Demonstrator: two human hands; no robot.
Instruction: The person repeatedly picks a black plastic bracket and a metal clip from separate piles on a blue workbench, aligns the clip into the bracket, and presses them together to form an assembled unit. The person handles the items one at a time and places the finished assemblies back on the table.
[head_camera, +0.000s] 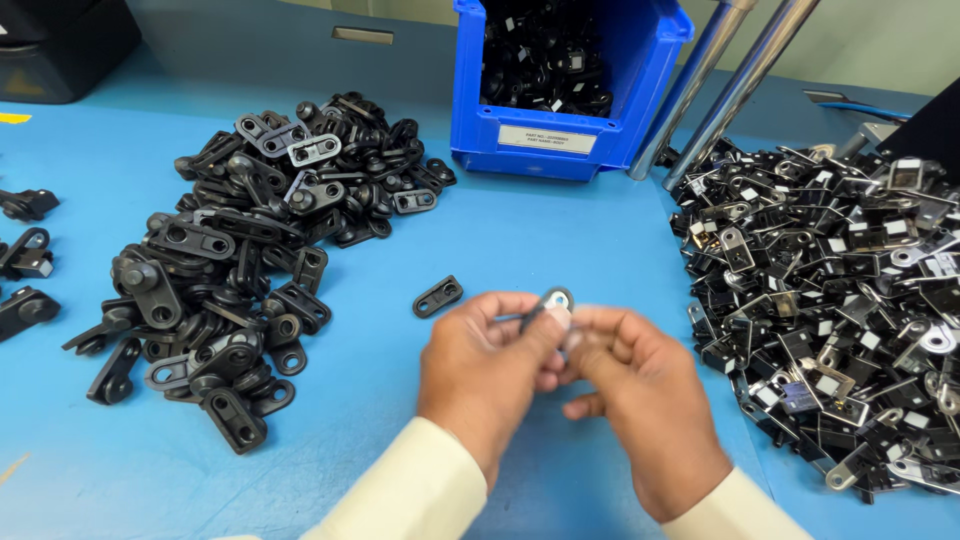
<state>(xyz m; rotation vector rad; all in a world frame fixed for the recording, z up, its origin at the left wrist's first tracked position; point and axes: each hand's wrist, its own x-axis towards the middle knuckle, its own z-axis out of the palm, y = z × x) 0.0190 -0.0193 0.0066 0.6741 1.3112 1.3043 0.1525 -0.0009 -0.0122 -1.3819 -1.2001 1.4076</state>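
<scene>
My left hand (482, 370) and my right hand (640, 395) meet low in the middle of the blue table (560, 240). Together their fingertips pinch one small part (553, 302), dark with a shiny metal eyelet at its upper end. Most of that part is hidden by my fingers. A single black link-shaped piece (438, 296) lies on the table just left of my left hand. Cream sleeves cover both wrists.
A large heap of black plastic links (240, 250) lies to the left. Metal-and-black brackets (850, 300) are piled on the right. A blue bin (565, 80) with dark parts stands at the back, two metal tubes (720, 80) beside it. Loose black pieces (25, 255) sit far left.
</scene>
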